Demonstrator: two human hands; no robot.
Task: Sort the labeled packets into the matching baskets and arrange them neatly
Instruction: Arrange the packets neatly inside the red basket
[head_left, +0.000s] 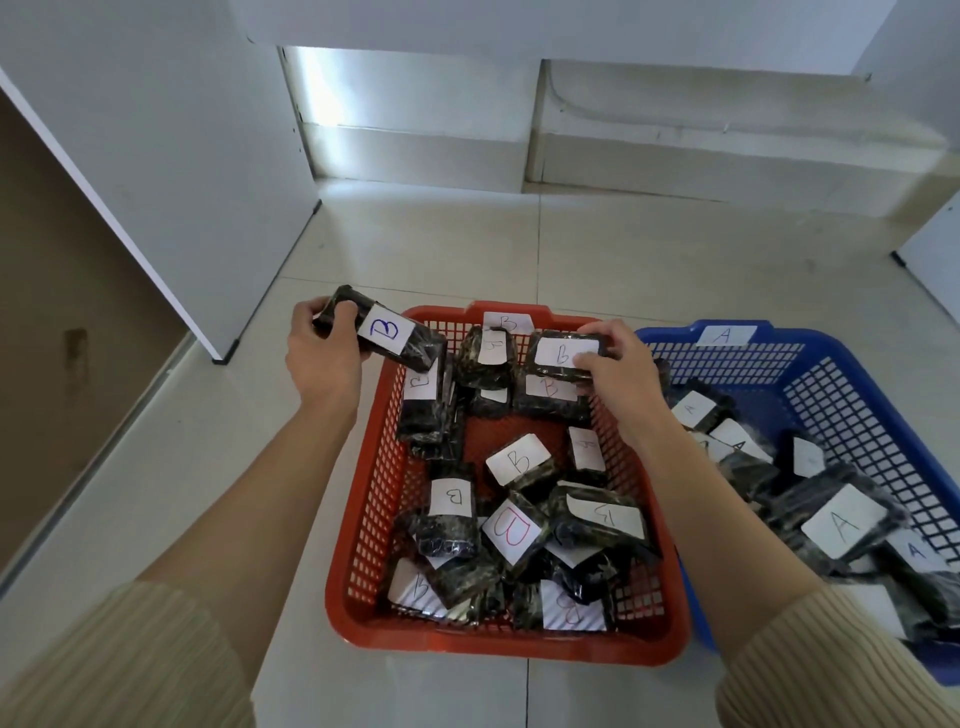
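Arranging underway: left hand (322, 353) grips a B packet (389, 332) above the red basket's (363, 493) far-left corner, while right hand (615, 369) pinches another B packet (558, 353) atop the far stack. Next, I'd judge, each needs laying flat in rows; blue A basket (831, 374) sits right.
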